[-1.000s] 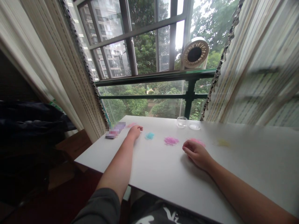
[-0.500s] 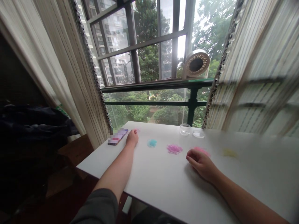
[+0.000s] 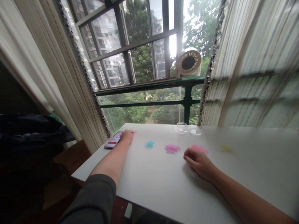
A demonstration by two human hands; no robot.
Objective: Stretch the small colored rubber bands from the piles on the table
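My left hand [image 3: 127, 136] is at the far left of the white table [image 3: 158, 177], fingers curled down beside a small pale pink patch of bits [image 3: 135, 132]. What it pinches, if anything, is hidden. Just left of that wrist lies a phone [image 3: 114, 141] with a lit screen, partly covered by the hand and forearm. My right hand [image 3: 195, 159] rests loosely closed on the table, nothing visible in its fingers. It is in front of a coral pink pile of bits [image 3: 199, 149] and partly hides it. A purple pile [image 3: 172, 148] and a blue pile [image 3: 149, 144] lie between my hands.
A yellow pile [image 3: 226, 148] lies farther right, blurred. At the back edge stand a clear round container [image 3: 181, 128] and a clear shallow lid or dish [image 3: 195, 132]. Beyond them are a green railing [image 3: 187, 104], a round fan [image 3: 189, 62] and curtains [image 3: 247, 68].
My left hand has shifted left, now overlapping the phone's right edge. My right hand keeps its place by the coral pink pile. The whole view has turned slightly.
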